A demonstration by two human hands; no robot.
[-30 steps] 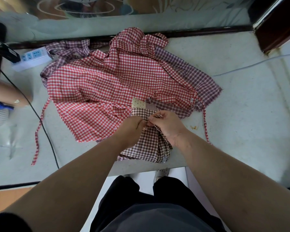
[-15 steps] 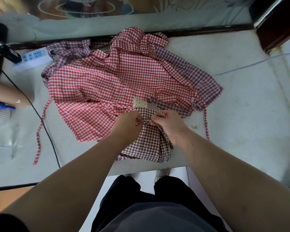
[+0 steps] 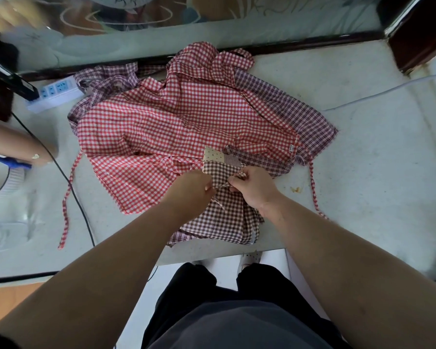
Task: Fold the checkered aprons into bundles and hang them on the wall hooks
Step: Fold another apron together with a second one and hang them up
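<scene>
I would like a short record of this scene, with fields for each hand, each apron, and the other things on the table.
left hand: pinches the strap of the brown apron
right hand: pinches the same strap, close to the left hand
brown apron: folded, at the front edge of the table
red apron: spread out behind it, not folded
purple apron: mostly under the red apron
power strip: back left of the table
wall hooks: not in view

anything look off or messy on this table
A small orange-brown smear marks the pale tabletop just right of the right hand, near the brown checkered apron that it and the left hand pinch. The red checkered apron's long strap trails loose, crossing the black cable.
</scene>
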